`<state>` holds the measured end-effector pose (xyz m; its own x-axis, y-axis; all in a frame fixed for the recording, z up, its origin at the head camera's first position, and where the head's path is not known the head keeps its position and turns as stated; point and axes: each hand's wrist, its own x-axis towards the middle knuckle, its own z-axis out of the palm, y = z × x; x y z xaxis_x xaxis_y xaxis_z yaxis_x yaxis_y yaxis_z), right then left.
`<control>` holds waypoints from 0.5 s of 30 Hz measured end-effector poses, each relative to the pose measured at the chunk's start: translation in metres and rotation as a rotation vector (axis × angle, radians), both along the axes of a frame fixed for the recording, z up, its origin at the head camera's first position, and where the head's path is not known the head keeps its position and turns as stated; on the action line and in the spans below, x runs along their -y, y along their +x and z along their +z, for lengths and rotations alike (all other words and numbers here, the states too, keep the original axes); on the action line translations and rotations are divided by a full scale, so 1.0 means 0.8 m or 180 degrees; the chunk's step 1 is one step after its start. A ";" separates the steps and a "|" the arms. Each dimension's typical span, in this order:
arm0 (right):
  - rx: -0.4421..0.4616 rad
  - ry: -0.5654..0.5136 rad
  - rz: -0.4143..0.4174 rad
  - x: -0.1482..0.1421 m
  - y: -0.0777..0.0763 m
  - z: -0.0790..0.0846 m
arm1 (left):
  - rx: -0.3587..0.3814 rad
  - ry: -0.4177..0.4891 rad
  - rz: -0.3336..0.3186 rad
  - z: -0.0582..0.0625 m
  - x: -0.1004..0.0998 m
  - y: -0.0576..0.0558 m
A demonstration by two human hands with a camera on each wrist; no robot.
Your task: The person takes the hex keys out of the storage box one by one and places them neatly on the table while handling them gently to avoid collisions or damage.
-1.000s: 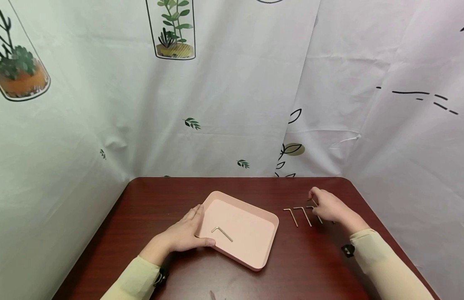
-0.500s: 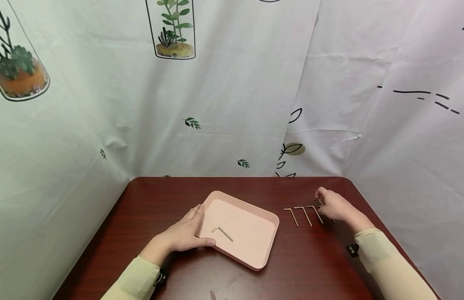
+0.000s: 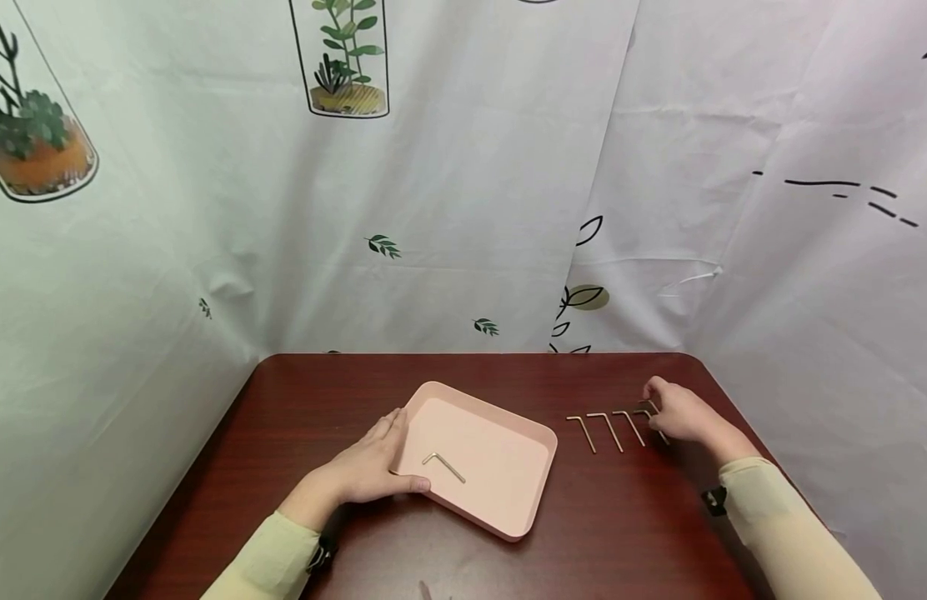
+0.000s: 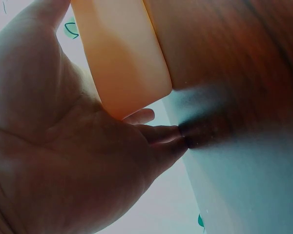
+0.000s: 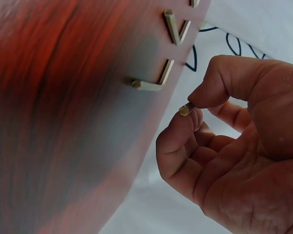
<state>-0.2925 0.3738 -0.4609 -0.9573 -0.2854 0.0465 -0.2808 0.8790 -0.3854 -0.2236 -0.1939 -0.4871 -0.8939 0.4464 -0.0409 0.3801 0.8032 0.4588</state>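
My right hand (image 3: 681,412) pinches a brass-coloured hex key between thumb and index finger, over the far right of the table. The end of this hex key (image 5: 184,111) shows in the right wrist view; the rest is hidden by the fingers. Just left of that hand several L-shaped hex keys (image 3: 608,431) lie in a row. Another hex key (image 3: 450,468) lies inside the pink tray (image 3: 501,492). My left hand (image 3: 369,462) rests against the tray's left corner, thumb at the near rim and straight fingers along the left side; some fingertips meet the table in the left wrist view.
The dark red wooden table (image 3: 621,533) has rounded far corners. White fabric (image 3: 471,208) with printed plants hangs behind it and at both sides. The tray sits turned at an angle near the table's middle.
My right hand has shifted a little to the right along the row, uncovering more of the hex keys on the table. The left hand and the tray stay in place.
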 end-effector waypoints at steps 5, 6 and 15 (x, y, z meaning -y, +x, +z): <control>-0.0021 0.0051 -0.0031 -0.010 -0.002 -0.006 | 0.0004 -0.0017 -0.0004 0.003 0.000 0.001; -0.0024 0.0048 -0.0047 -0.011 -0.002 -0.006 | 0.0003 -0.0013 -0.0007 0.003 0.000 0.001; -0.0088 0.0007 -0.0038 -0.030 -0.008 -0.015 | -0.0008 0.0007 -0.0003 0.003 0.000 0.001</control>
<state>-0.2985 0.3981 -0.4729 -0.9590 -0.2741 0.0723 -0.2807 0.8832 -0.3757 -0.2226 -0.1938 -0.4850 -0.8936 0.4473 -0.0378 0.3819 0.8019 0.4595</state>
